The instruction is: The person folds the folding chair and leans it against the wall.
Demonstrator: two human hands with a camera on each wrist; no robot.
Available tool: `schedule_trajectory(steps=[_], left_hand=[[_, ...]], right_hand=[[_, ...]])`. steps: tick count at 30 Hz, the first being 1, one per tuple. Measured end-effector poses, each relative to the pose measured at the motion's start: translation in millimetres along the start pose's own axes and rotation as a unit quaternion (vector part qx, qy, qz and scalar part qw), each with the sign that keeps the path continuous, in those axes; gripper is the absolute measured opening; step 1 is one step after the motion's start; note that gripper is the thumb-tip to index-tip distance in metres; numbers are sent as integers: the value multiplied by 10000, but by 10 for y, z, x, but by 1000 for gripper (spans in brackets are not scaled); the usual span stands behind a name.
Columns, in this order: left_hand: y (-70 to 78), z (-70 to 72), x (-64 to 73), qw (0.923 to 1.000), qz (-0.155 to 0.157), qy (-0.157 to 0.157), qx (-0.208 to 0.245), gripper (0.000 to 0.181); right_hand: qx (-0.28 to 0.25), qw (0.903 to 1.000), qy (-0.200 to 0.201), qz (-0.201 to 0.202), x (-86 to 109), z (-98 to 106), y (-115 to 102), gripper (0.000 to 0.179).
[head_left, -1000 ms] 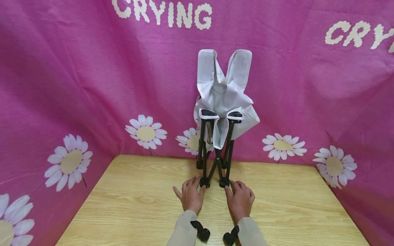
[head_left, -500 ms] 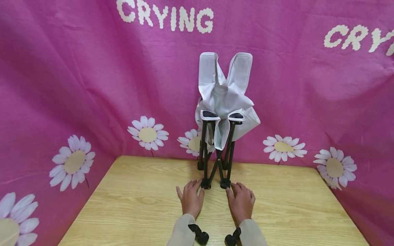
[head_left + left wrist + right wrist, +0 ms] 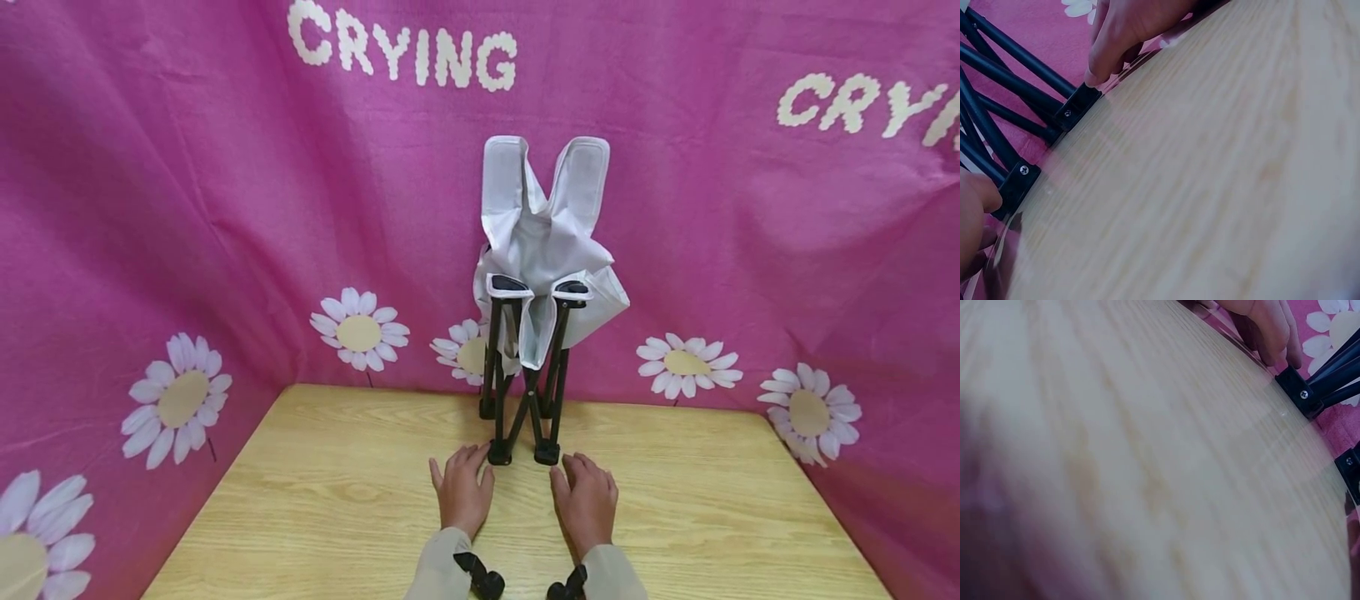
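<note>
A small folding camp chair stands half folded at the back of the wooden table. Its white fabric seat hangs loose, with two flaps rising at the top. Crossed black legs end in black plastic feet. My left hand lies just in front of the left front foot, fingers relaxed. Mirroring it, my right hand rests by the right front foot, thumb and fingers loosely extended. In the left wrist view, fingertips of the right hand come right at a foot.
A pink cloth with daisies and pale lettering hangs behind the table and along both sides, close behind the chair. Black wrist-worn cameras sit inside both sleeves.
Both hands have drawn back slightly from the front feet, and the thumbs have come away from them. The chair keeps its shape and place; the head view has shifted a little.
</note>
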State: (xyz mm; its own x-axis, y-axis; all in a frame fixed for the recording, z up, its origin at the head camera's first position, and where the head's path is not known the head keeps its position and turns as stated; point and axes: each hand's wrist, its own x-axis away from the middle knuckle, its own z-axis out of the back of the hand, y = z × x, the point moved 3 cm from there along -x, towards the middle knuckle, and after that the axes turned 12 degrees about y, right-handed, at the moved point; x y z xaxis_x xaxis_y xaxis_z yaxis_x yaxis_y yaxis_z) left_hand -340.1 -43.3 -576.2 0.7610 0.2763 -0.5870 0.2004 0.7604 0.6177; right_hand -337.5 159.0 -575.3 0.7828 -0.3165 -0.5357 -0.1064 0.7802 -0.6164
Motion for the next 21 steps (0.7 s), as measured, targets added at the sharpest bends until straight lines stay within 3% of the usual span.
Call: schedule_trajectory(steps=[11, 21], left_hand=[[-55, -8, -32, 9999, -77, -5, 145, 33], [-35, 69, 25, 9983, 125, -161, 546, 34]], right_hand=[[-24, 9999, 124, 21, -13, -36, 5, 31], [38, 9997, 188, 128, -17, 7, -8, 31]])
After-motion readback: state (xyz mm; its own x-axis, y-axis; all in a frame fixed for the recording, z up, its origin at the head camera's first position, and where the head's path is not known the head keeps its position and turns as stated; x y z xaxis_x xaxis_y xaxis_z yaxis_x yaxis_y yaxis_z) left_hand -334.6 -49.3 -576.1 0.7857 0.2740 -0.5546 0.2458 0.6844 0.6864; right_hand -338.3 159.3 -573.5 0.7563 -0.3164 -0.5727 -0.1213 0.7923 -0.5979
